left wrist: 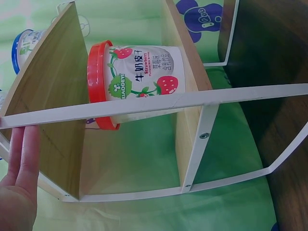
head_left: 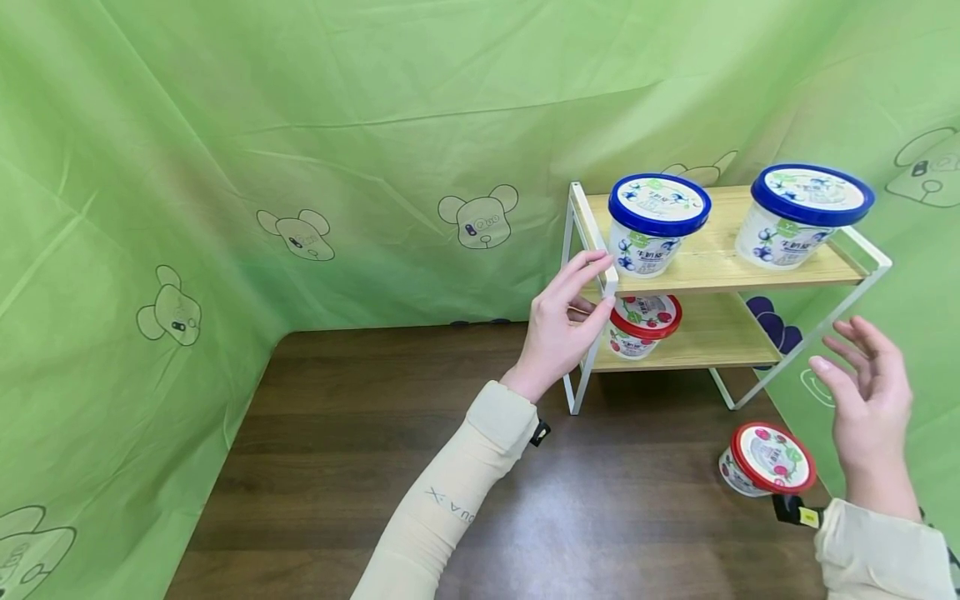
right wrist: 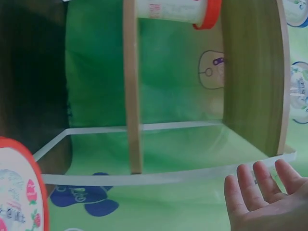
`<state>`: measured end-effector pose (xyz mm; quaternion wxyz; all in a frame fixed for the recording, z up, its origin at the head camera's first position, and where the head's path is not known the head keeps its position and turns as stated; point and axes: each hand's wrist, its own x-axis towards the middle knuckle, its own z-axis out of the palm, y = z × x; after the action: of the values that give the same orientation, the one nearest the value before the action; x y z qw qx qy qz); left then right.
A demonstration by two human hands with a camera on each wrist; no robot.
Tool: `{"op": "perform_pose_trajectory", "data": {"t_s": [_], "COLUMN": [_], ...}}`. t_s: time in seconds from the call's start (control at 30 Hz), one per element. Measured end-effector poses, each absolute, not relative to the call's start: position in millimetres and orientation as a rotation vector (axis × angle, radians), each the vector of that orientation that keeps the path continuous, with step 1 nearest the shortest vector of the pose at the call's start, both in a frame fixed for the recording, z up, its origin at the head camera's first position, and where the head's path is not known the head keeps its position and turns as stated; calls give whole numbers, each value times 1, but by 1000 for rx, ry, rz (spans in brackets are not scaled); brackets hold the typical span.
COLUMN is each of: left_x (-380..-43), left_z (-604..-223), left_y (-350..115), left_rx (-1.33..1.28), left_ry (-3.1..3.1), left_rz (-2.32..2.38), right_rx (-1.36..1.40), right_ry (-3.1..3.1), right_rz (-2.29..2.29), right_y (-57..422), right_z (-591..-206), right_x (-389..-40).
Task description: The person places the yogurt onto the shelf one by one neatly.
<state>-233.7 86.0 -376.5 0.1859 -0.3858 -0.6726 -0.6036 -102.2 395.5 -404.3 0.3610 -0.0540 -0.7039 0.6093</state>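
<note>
A two-tier shelf rack (head_left: 697,287) with wooden boards and a white metal frame stands against the green cloth. My left hand (head_left: 558,321) holds its front left corner, thumb below the fingers; in the left wrist view two fingers (left wrist: 26,154) meet the white bar. Two blue-lidded tubs, a left tub (head_left: 647,250) and a right tub (head_left: 780,242), sit on the top board. A red-lidded strawberry tub (left wrist: 149,72) is at the left of the lower board. My right hand (head_left: 873,400) hovers with loosely bent fingers beside the rack's right side, holding nothing.
Another red-lidded tub (head_left: 772,458) stands on the dark wooden surface (head_left: 360,467), in front of the rack and left of my right wrist. Green cloth (head_left: 375,167) printed with bear faces hangs behind and on both sides.
</note>
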Motion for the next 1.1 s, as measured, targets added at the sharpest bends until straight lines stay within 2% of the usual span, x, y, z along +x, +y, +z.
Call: {"op": "perform_pose_trajectory", "data": {"t_s": [0.23, 1.1], "left_x": [-234, -233], "left_z": [-376, -376], "left_y": [86, 86], "left_rx": [-1083, -1081], "left_ry": [-1897, -1888], "left_rz": [-1702, -1697], "right_rx": [-302, -327], "right_ry": [-1895, -2240], "right_rz": [1574, 1392], "right_y": [398, 418], "right_z": [-415, -444], "right_x": [-94, -76]}}
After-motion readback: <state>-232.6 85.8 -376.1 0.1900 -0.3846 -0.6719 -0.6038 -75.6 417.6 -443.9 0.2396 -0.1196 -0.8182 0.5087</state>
